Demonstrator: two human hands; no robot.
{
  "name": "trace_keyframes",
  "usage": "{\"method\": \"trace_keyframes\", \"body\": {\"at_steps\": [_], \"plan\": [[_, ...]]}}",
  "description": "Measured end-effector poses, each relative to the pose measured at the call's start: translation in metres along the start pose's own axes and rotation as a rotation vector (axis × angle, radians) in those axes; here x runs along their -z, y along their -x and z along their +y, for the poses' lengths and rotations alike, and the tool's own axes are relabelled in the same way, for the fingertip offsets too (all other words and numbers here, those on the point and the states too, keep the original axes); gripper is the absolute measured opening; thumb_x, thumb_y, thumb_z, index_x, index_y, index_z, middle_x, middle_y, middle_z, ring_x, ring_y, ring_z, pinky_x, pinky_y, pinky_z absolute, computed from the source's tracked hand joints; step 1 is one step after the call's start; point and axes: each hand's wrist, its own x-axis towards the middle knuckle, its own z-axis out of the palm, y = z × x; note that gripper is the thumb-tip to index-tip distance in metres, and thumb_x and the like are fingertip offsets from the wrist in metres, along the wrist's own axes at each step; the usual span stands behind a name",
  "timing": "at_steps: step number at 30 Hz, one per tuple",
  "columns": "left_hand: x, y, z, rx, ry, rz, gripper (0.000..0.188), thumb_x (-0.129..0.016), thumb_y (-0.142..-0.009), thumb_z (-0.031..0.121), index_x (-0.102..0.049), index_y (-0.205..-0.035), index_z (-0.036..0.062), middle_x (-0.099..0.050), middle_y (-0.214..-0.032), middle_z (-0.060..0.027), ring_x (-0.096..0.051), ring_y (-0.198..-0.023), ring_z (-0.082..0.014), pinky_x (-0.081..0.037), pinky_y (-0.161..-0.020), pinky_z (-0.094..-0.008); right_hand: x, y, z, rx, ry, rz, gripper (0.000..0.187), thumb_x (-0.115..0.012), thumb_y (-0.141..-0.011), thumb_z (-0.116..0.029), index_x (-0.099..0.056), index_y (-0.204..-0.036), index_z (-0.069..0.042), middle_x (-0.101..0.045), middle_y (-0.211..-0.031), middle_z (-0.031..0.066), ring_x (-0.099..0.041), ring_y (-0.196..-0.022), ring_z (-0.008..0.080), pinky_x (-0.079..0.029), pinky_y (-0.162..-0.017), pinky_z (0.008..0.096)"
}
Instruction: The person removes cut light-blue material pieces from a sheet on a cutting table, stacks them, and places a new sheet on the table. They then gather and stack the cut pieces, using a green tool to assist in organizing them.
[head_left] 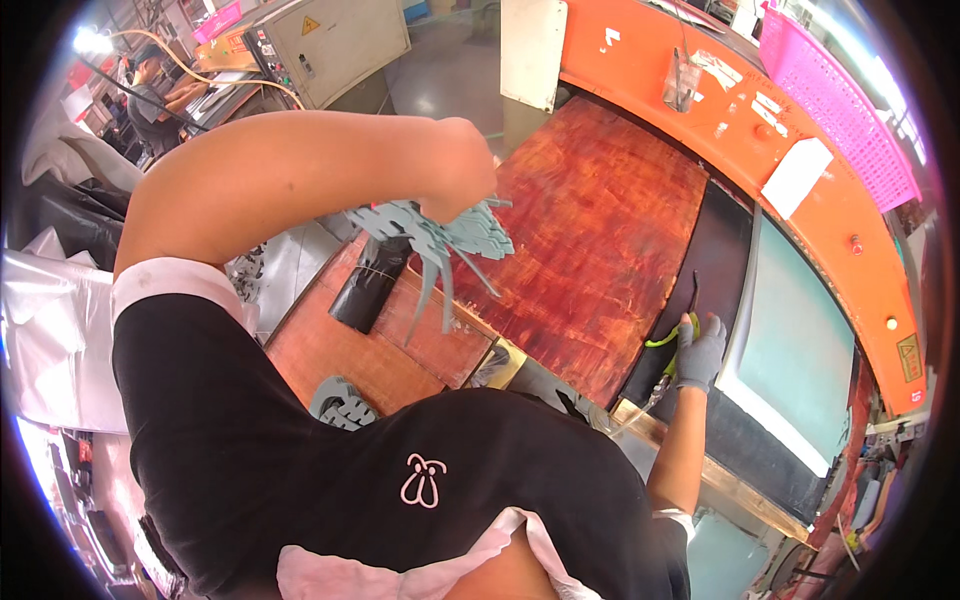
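My left hand [462, 172] is raised over the left side of the bench, closed around a bundle of grey-green cut strips [470, 232]. The strips' loose ends hang down and fan out. Just below them lies a black wrapped roll [370, 285]. Nearer my body is a grey slotted cut piece [342, 404], partly hidden by my shirt. My right hand [702, 352], in a grey glove with bare fingertips, grips what looks like a green air blow gun [662, 342]. Its thin dark nozzle points away from me over a black strip of the work surface.
A stained reddish-brown board [600, 235] fills the middle. Pale green sheets [795, 330] lie on the right. Beyond stands an orange machine beam [640, 60] with a pink basket [840, 110] on it. At far left a person [150, 100] works at another bench.
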Motion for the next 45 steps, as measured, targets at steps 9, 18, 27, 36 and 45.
{"method": "trace_keyframes", "body": {"at_steps": [9,18,27,36,45], "plan": [[0.015,-0.002,-0.008,-0.083,0.21,0.165,0.048,-0.061,-0.067,0.013,-0.054,-0.114,0.0105,-0.062,-0.092,-0.0099,-0.06,-0.089,-0.0306,-0.047,-0.072,-0.0406,-0.008,0.0,-0.059,0.507,-0.202,-0.018,0.049,-0.073,-0.067,-0.021,-0.053,-0.109,-0.004,-0.053,-0.109,0.0161,-0.05,-0.102,0.0341,-0.039,-0.088,0.0433],[-0.039,0.011,-0.015,-0.076,0.605,0.478,0.055,-0.07,-0.064,0.015,-0.052,-0.115,0.0111,-0.057,-0.097,-0.0104,-0.057,-0.092,-0.0317,-0.045,-0.076,-0.0416,-0.001,0.049,0.044,-0.325,-0.246,-0.368,0.06,-0.066,-0.07,-0.021,-0.043,-0.121,0.002,-0.054,-0.108,0.0245,-0.054,-0.098,0.041,-0.043,-0.086,0.0436],[-0.139,0.104,-0.013,0.375,0.694,0.447,0.055,-0.071,-0.059,0.01,-0.054,-0.111,0.009,-0.058,-0.094,-0.0092,-0.058,-0.091,-0.0304,-0.045,-0.078,-0.0401,-0.063,0.077,-0.177,0.45,-1.073,-0.967,0.034,-0.058,-0.083,-0.006,-0.053,-0.117,-0.004,-0.057,-0.1,0.0036,-0.053,-0.09,0.0137,-0.044,-0.079,0.0292],[-0.207,0.207,0.04,0.548,0.83,0.054,0.048,-0.07,-0.057,0.014,-0.057,-0.103,0.0096,-0.059,-0.089,-0.01,-0.059,-0.084,-0.032,-0.047,-0.071,-0.0409,-0.21,0.178,-0.332,0.294,-0.807,-1.361,0.033,-0.058,-0.079,-0.016,-0.053,-0.108,-0.001,-0.061,-0.096,0.0227,-0.06,-0.09,0.0353,-0.046,-0.076,0.0401],[-0.218,0.215,0.074,0.333,1.042,-0.011,0.046,-0.069,-0.061,0.019,-0.057,-0.104,0.0112,-0.058,-0.086,-0.0107,-0.06,-0.08,-0.0327,-0.047,-0.066,-0.043,-0.289,0.17,-0.326,0.392,-0.086,-1.0,0.063,-0.063,-0.077,-0.033,-0.036,-0.126,-0.003,-0.056,-0.111,0.0237,-0.057,-0.101,0.0357,-0.045,-0.084,0.0452]]}}
